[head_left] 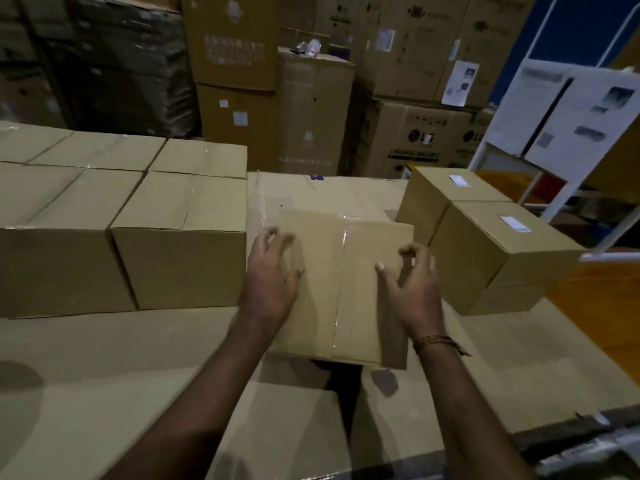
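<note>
The taped box [341,289] sat mid-frame on flat cardboard [121,358]; the left hand [273,271] lay spread at its left edge, the right hand [414,285] hovered loosely curled over its right edge, neither gripping; it looked stiff and probably light; best clasped by opposite side walls.

left: taped boxes [180,216] | right: labelled boxes [498,244] | back: stacked cartons [235,46] | far right: paper sheets [588,109]
</note>
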### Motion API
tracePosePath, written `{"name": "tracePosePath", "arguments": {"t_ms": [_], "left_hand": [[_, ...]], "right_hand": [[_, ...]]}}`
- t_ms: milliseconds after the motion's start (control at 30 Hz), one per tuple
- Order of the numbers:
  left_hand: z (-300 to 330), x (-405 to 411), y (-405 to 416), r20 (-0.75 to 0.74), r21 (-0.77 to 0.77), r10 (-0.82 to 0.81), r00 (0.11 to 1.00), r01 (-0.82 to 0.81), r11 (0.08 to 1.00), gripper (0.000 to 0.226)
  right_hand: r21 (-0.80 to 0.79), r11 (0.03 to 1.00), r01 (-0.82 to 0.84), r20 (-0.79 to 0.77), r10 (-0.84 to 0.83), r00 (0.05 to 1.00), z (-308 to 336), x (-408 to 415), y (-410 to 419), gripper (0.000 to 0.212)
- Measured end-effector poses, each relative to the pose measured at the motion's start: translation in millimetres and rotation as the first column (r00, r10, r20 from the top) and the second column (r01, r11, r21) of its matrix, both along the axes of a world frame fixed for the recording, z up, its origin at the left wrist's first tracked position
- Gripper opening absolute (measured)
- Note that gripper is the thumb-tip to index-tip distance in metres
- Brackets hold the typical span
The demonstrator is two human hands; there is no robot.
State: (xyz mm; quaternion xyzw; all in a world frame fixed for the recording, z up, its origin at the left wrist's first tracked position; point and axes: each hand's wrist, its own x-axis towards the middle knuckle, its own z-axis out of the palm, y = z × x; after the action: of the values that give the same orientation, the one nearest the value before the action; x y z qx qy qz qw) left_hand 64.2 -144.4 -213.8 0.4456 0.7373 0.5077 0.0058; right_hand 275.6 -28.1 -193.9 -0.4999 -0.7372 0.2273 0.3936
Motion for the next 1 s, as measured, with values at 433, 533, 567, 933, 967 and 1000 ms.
{"name": "tracePosePath", "arguments": {"t_ms": [433, 533, 567, 933, 967, 1000], "left_hand": [[-35.2, -16.3, 12.9, 0.046, -0.314, -0.052, 0.998, 0.064, 0.947, 0.062], [-32.1, -25.8, 26.1, 0.047, -0.336, -0.060, 0.997, 0.072, 0.939, 0.064], [-32.0, -29.9, 30.7, 0.041, -0.349, -0.058, 0.997, 0.069, 0.934, 0.064], [-31.0, -60.4, 68.1, 0.008, -0.340, -0.057, 0.998, 0.056, 0.939, 0.054], [-29.3, -62.6, 71.4, 0.006, -0.337, -0.050, 0.999, 0.049, 0.940, 0.052], [-28.0, -65.8, 75.6, 0.002, -0.339, -0.050, 0.999, 0.048, 0.939, 0.050]], "right_hand": [[-0.072, 0.995, -0.071, 0.193, 0.084, 0.978, -21.6, -14.9, 40.3, 0.046], [-0.147, 0.982, -0.114, 0.167, 0.138, 0.976, -24.0, -19.2, 48.5, 0.051], [-0.176, 0.979, -0.107, 0.166, 0.136, 0.977, -24.4, -23.1, 50.9, 0.051], [-0.214, 0.977, -0.001, 0.242, 0.054, 0.969, -35.2, -69.9, 98.8, 0.045], [-0.210, 0.978, -0.008, 0.234, 0.059, 0.970, -37.7, -75.4, 105.7, 0.045], [-0.207, 0.978, -0.014, 0.221, 0.061, 0.973, -40.4, -81.1, 113.6, 0.045]]}}
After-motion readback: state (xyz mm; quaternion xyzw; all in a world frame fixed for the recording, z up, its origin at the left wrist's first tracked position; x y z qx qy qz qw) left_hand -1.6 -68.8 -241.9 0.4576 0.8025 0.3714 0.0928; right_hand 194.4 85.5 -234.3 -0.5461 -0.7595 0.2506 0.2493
